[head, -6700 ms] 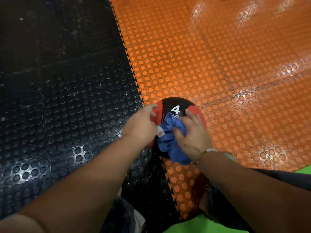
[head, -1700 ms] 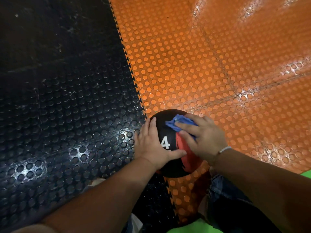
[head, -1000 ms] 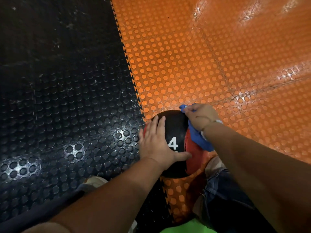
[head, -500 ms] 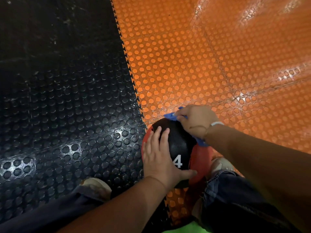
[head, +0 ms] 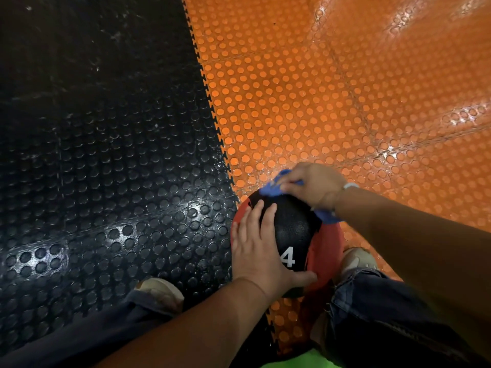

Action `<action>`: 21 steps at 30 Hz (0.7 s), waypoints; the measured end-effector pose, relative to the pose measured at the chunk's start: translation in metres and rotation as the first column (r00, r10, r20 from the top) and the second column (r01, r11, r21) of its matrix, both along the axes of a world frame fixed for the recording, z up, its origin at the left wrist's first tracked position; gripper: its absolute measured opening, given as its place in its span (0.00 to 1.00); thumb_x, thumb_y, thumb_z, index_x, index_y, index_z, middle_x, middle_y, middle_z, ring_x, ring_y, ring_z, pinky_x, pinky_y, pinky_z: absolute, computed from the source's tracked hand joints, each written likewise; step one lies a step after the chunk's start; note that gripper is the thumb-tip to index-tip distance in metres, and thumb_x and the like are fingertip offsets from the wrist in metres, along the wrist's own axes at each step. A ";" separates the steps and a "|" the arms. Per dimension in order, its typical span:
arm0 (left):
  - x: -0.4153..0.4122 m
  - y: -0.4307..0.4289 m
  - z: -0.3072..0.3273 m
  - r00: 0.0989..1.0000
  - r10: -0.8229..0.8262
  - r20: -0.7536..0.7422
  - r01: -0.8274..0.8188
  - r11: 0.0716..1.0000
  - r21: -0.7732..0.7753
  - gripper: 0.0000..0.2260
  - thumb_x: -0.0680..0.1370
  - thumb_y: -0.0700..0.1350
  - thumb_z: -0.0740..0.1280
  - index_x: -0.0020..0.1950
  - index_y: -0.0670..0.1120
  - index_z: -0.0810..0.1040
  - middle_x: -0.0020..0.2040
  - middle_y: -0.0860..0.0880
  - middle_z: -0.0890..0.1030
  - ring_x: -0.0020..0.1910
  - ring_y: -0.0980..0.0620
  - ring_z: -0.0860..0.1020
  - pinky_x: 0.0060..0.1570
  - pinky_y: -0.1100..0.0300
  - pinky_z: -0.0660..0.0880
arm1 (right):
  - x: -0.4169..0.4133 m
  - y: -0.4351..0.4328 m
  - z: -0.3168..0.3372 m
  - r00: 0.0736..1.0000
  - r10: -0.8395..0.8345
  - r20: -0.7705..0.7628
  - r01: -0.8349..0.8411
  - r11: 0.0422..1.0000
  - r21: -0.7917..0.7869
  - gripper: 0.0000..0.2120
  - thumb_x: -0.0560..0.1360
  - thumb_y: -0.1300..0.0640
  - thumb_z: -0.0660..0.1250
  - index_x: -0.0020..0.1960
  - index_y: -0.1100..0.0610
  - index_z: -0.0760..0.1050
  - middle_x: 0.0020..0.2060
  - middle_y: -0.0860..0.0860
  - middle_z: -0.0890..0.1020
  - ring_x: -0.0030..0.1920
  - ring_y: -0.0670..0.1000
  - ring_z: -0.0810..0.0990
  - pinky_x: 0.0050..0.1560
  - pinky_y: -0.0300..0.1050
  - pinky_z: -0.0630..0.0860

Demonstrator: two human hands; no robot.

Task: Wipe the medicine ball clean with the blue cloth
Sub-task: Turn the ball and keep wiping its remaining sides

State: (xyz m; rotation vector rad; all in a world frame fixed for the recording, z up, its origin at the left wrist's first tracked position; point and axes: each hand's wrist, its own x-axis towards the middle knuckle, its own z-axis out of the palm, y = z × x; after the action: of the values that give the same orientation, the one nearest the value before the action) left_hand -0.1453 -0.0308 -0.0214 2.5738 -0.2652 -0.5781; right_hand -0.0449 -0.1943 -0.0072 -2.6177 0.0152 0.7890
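I am watching the head view looking down on the medicine ball (head: 292, 229), which is sitting on the floor right at the toothed seam where the black studded mat (head: 106, 181) is meeting the orange studded mat (head: 332, 102). The ball is black with red panels and is showing a white 4 on the near side. It is lying between the person's 2 feet, with the left shoe (head: 159, 290) on the black mat and the right shoe (head: 357, 260) on the orange one.

The left hand (head: 260, 251) is resting on the ball's left side, its fingers (head: 268, 216) lying straight and spread over the surface, gripping nothing, with the thumb reaching out beneath the 4. The right hand (head: 316, 183) is sitting on the far top of the ball, its fingers (head: 289, 185) curling round the blue cloth (head: 271, 188) and pressing it against the black panel. One end of the cloth is poking out past the fingertips and the other is trailing from under the wrist, beside a pale wristband (head: 350, 185). A dark denim leg (head: 385, 314) is filling the lower right corner.
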 end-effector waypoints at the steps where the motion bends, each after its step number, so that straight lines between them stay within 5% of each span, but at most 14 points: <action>1: -0.002 0.001 0.000 1.000 -0.013 -0.002 0.013 1.000 -0.012 0.60 0.56 0.72 0.72 0.71 0.57 0.34 0.76 0.55 0.40 0.74 0.54 0.34 0.74 0.51 0.35 | 0.003 -0.011 -0.005 0.995 -0.059 -0.083 0.054 0.997 -0.054 0.13 0.78 0.50 0.61 0.58 0.50 0.79 0.59 0.51 0.78 0.59 0.55 0.75 0.59 0.44 0.69; 5: -0.012 0.003 -0.004 0.999 -0.026 0.027 0.028 0.998 -0.055 0.59 0.53 0.72 0.70 0.71 0.58 0.37 0.77 0.54 0.43 0.73 0.57 0.35 0.74 0.50 0.38 | 0.014 -0.025 -0.009 0.984 -0.021 -0.180 -0.033 0.954 -0.297 0.13 0.77 0.53 0.59 0.51 0.57 0.79 0.49 0.57 0.80 0.49 0.56 0.77 0.47 0.42 0.70; 9: -0.011 -0.002 -0.012 1.000 0.017 0.016 -0.016 0.997 -0.070 0.59 0.53 0.71 0.71 0.71 0.59 0.39 0.77 0.54 0.45 0.73 0.56 0.37 0.72 0.52 0.38 | 0.013 0.018 0.000 0.979 0.198 0.039 -0.196 0.979 -0.065 0.12 0.77 0.48 0.58 0.54 0.49 0.78 0.52 0.52 0.79 0.54 0.56 0.76 0.54 0.50 0.73; 13: -0.004 -0.002 -0.006 1.000 -0.020 0.002 0.020 0.999 -0.045 0.59 0.53 0.72 0.72 0.73 0.58 0.39 0.77 0.55 0.43 0.74 0.56 0.37 0.74 0.50 0.40 | 0.019 -0.009 -0.015 0.981 -0.124 -0.149 0.095 0.978 -0.185 0.12 0.77 0.55 0.59 0.50 0.58 0.79 0.50 0.56 0.82 0.48 0.57 0.78 0.50 0.46 0.75; 15: 0.006 0.000 0.002 0.997 -0.053 -0.052 0.052 0.998 -0.019 0.59 0.54 0.73 0.71 0.75 0.57 0.43 0.76 0.56 0.44 0.74 0.54 0.41 0.75 0.51 0.42 | 0.015 -0.029 -0.019 0.915 -0.322 -0.243 0.284 0.942 -0.182 0.15 0.78 0.54 0.58 0.55 0.61 0.78 0.56 0.58 0.79 0.53 0.57 0.77 0.53 0.45 0.73; 17: 0.027 0.007 0.003 0.995 0.020 -0.100 -0.033 0.990 -0.134 0.51 0.53 0.76 0.66 0.72 0.58 0.59 0.70 0.59 0.56 0.71 0.54 0.52 0.72 0.55 0.52 | 0.009 -0.044 -0.017 0.697 -0.588 -0.411 0.676 0.729 0.104 0.18 0.80 0.52 0.58 0.61 0.63 0.75 0.62 0.60 0.76 0.58 0.57 0.75 0.57 0.47 0.72; 20: 0.066 0.027 -0.013 0.967 0.153 -0.205 -0.223 0.898 -0.379 0.20 0.63 0.70 0.62 0.51 0.65 0.74 0.58 0.61 0.69 0.64 0.53 0.66 0.66 0.55 0.63 | -0.023 -0.052 -0.003 0.419 -0.644 -0.640 0.897 0.181 0.404 0.15 0.79 0.53 0.59 0.61 0.59 0.75 0.66 0.56 0.73 0.57 0.53 0.77 0.46 0.39 0.75; 21: 0.077 0.034 -0.016 0.943 0.213 -0.255 -0.308 0.850 -0.428 0.12 0.70 0.65 0.63 0.51 0.65 0.75 0.59 0.59 0.71 0.63 0.53 0.68 0.66 0.54 0.64 | -0.035 -0.054 -0.003 0.411 -0.650 -0.639 0.903 0.196 0.381 0.14 0.78 0.49 0.61 0.56 0.58 0.77 0.64 0.56 0.75 0.52 0.52 0.79 0.44 0.38 0.76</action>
State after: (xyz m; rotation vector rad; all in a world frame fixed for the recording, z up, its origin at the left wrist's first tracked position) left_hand -0.0687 0.0035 -0.0376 2.0250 0.0225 -0.5815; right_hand -0.0798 -0.2487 -0.0103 -1.3231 0.9502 0.6176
